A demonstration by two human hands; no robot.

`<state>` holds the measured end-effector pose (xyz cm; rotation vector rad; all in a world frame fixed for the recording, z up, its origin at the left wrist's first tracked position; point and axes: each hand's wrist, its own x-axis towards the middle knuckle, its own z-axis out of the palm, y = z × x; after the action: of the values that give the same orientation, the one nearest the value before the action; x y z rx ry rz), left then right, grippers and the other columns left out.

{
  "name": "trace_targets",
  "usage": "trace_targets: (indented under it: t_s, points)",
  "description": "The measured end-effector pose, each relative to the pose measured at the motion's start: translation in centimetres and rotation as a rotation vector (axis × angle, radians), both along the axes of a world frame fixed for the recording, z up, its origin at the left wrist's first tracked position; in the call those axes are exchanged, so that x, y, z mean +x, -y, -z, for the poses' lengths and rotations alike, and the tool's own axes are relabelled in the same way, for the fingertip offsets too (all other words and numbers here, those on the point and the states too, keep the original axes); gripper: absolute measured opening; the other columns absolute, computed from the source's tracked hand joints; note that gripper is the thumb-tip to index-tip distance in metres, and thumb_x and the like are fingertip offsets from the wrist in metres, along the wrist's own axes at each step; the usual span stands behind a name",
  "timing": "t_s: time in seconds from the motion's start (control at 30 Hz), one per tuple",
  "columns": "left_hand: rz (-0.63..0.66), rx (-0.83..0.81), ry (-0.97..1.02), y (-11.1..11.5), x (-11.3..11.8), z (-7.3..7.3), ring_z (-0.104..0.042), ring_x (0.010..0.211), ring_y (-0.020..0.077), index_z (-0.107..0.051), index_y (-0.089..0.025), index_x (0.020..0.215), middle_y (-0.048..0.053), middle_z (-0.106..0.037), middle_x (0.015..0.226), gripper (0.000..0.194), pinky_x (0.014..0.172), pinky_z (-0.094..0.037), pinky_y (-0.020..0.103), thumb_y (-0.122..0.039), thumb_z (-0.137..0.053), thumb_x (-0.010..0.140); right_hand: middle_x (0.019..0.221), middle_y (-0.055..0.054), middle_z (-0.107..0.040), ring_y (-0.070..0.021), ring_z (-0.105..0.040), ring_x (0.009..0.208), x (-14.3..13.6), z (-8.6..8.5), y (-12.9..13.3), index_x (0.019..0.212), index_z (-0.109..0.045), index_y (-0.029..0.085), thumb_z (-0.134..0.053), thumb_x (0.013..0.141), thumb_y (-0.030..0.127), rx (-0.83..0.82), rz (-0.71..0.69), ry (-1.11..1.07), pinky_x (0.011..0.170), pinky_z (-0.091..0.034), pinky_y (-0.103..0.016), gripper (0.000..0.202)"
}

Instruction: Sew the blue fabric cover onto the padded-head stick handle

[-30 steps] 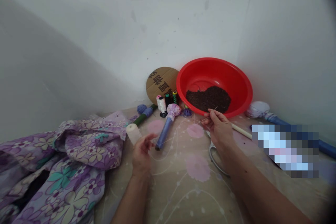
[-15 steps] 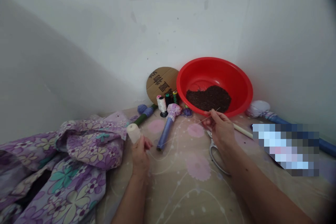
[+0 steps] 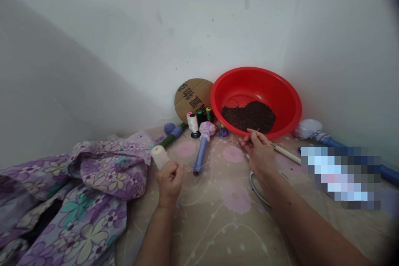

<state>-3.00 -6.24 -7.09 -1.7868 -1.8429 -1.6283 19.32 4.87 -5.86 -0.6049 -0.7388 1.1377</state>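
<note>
My left hand [image 3: 170, 178] is curled into a fist, with a faint strand running from its side. Right behind it a white thread spool [image 3: 158, 154] leans; whether the fingers touch it is hidden. With thumb and forefinger, my right hand [image 3: 260, 151] pinches the pale thread, whose short end sticks up in front of the red basin. Between the hands lies a short purple-wrapped stick [image 3: 201, 153] with a flowered cloth head [image 3: 207, 129]. Scissors [image 3: 257, 189] lie partly under my right wrist.
A red basin [image 3: 293, 112] holding dark dry material [image 3: 249, 117] stands by the wall. Left of it are a cardboard disc [image 3: 190, 95] and several thread spools [image 3: 193, 124]. Flowered fabric [image 3: 102, 174] is heaped at left. A white-headed blue stick [image 3: 335, 143] lies at right.
My left hand has turned and its fingers have curled tighter. The purple stick's lower end has shifted right. My right hand has moved only slightly, still pinching the thread.
</note>
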Motion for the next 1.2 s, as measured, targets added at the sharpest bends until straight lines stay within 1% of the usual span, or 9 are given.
trace_targets:
  t_s: [0.13, 0.23, 0.3, 0.4, 0.53, 0.7, 0.87, 0.97, 1.2]
  points:
    - [0.064, -0.013, -0.162, 0.2, 0.0, -0.5, -0.046, 0.059, 0.0113, -0.039, -0.017, 0.047, 0.0, -0.048, 0.059, 0.025, 0.057, -0.034, 0.022, -0.022, -0.048, 0.071, 0.052, 0.005, -0.048, -0.0077, -0.045, 0.046, -0.6, 0.4, 0.4, 0.076, -0.057, 0.017, -0.051, 0.071, 0.035, 0.038, 0.074, 0.28, 0.049, -0.035, -0.021, 0.02]
    - [0.057, -0.058, -0.193, 0.4, 0.2, -0.9, -0.047, 0.059, 0.0116, -0.04, -0.018, 0.048, 0.001, -0.05, 0.061, 0.024, 0.056, -0.035, 0.023, -0.021, -0.047, 0.071, 0.049, 0.004, -0.048, -0.0097, -0.044, 0.048, -1.2, 0.7, 1.1, 0.076, -0.059, 0.017, -0.046, 0.073, 0.035, 0.073, 0.073, 0.594, 0.049, -0.033, -0.021, 0.022]
    - [0.079, -0.097, -0.209, 0.5, 0.4, -1.0, -0.047, 0.057, 0.0117, -0.039, -0.018, 0.048, 0.0, -0.049, 0.058, 0.024, 0.056, -0.035, 0.023, -0.022, -0.047, 0.071, 0.054, 0.002, -0.052, -0.0111, -0.046, 0.05, -1.6, 0.9, 1.5, 0.08, -0.06, 0.018, -0.045, 0.073, 0.033, 0.097, 0.056, 0.819, 0.051, -0.034, -0.022, 0.023]
    - [0.116, -0.134, -0.227, 0.5, 0.6, -1.1, -0.047, 0.057, 0.0119, -0.038, -0.019, 0.048, 0.0, -0.049, 0.057, 0.024, 0.056, -0.036, 0.023, -0.022, -0.046, 0.07, 0.066, -0.001, -0.06, -0.0133, -0.05, 0.058, -2.2, 1.5, 1.8, 0.082, -0.063, 0.02, -0.048, 0.07, 0.031, 0.167, 0.009, 1.161, 0.059, -0.036, -0.025, 0.022]
    - [0.179, -0.182, -0.256, 0.4, 0.9, -0.8, -0.045, 0.053, 0.0111, -0.039, -0.018, 0.049, 0.0, -0.046, 0.054, 0.024, 0.054, -0.035, 0.022, -0.022, -0.045, 0.071, 0.062, 0.0, -0.062, -0.014, -0.052, 0.061, -2.9, 2.2, 2.3, 0.083, -0.065, 0.023, -0.048, 0.066, 0.021, 0.25, -0.153, 1.448, 0.072, -0.034, -0.029, 0.025]
    - [0.232, -0.214, -0.265, 0.3, 1.1, -0.5, -0.042, 0.051, 0.0106, -0.04, -0.018, 0.051, -0.001, -0.044, 0.051, 0.022, 0.053, -0.033, 0.023, -0.024, -0.044, 0.072, 0.063, 0.001, -0.064, -0.0127, -0.052, 0.058, -3.0, 2.0, 2.9, 0.087, -0.065, 0.025, -0.046, 0.059, 0.013, 0.357, -0.27, 1.559, 0.071, -0.035, -0.028, 0.036]
    - [0.277, -0.228, -0.251, 0.4, 1.4, -0.8, -0.043, 0.051, 0.0107, -0.041, -0.018, 0.05, 0.0, -0.045, 0.051, 0.022, 0.053, -0.033, 0.023, -0.024, -0.044, 0.071, 0.062, -0.002, -0.065, -0.0146, -0.054, 0.056, -3.2, 1.6, 3.7, 0.086, -0.066, 0.021, -0.054, 0.061, 0.025, 0.344, -0.379, 1.575, 0.06, -0.038, -0.026, 0.028]
    - [0.318, -0.229, -0.216, 0.5, 1.6, -0.8, -0.044, 0.052, 0.0114, -0.041, -0.018, 0.05, 0.0, -0.046, 0.052, 0.021, 0.054, -0.035, 0.023, -0.023, -0.045, 0.071, 0.066, -0.002, -0.066, -0.0156, -0.056, 0.059, -3.7, 2.1, 3.9, 0.081, -0.067, 0.022, -0.058, 0.06, 0.029, 0.334, -0.44, 1.548, 0.057, -0.038, -0.024, 0.025]
    - [0.454, -0.245, -0.128, 0.7, 2.8, -1.0, -0.049, 0.052, 0.0114, -0.045, -0.018, 0.049, 0.002, -0.052, 0.054, 0.022, 0.053, -0.039, 0.023, -0.021, -0.046, 0.07, 0.063, 0.0, -0.065, -0.0122, -0.055, 0.059, -4.4, 3.1, 3.7, 0.069, -0.068, 0.02, -0.05, 0.065, 0.018, 0.293, -0.499, 1.46, 0.05, -0.034, -0.019, 0.019]
